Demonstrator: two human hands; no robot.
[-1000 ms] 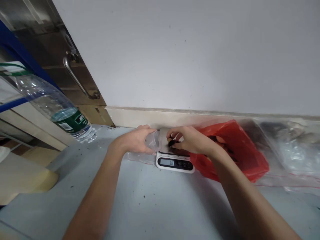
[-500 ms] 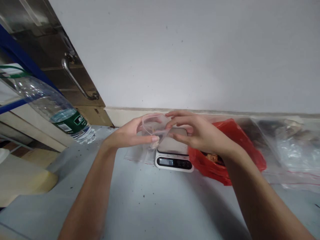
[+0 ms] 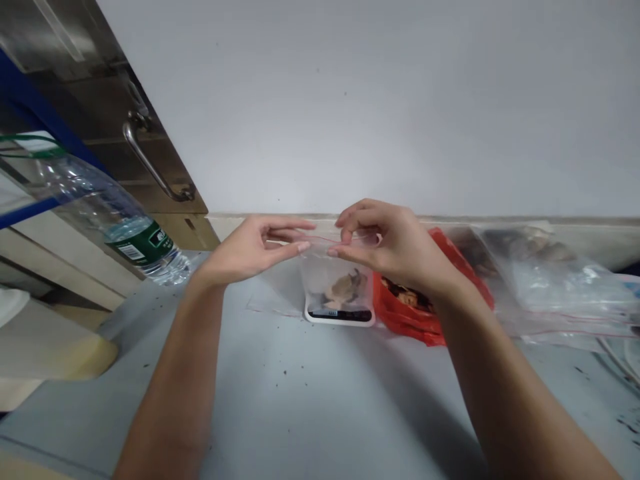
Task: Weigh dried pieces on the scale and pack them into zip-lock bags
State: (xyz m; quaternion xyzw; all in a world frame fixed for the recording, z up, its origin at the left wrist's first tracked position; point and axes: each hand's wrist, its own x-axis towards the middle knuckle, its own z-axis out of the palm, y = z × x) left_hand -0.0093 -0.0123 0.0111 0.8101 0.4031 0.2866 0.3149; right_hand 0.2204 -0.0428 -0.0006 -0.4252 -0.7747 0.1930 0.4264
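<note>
A clear zip-lock bag [image 3: 313,277] with a red seal line hangs over the kitchen scale [image 3: 340,320], covering its plate and part of its display. Brownish dried pieces [image 3: 343,289] lie at the bottom of the bag. At its top left edge, my left hand [image 3: 250,250] grips the bag between thumb and fingers. Thumb and curled fingers of my right hand [image 3: 387,237] pinch the top edge on the right. Just right of the scale sits a red plastic bag [image 3: 425,329], open, with dark and tan dried pieces inside, partly behind my right wrist.
Flat clear zip-lock bags [image 3: 565,287] lie at the right along the white wall [image 3: 380,107]. Another clear bag [image 3: 273,300] lies left of the scale. A water bottle [image 3: 135,233] and a whitish container [image 3: 55,340] are at the left of the grey tabletop [image 3: 290,413].
The zip-lock bag's mouth was held wide open; now it is drawn nearly flat and hangs over the scale's display. My right hand has shifted its grip along the top edge.
</note>
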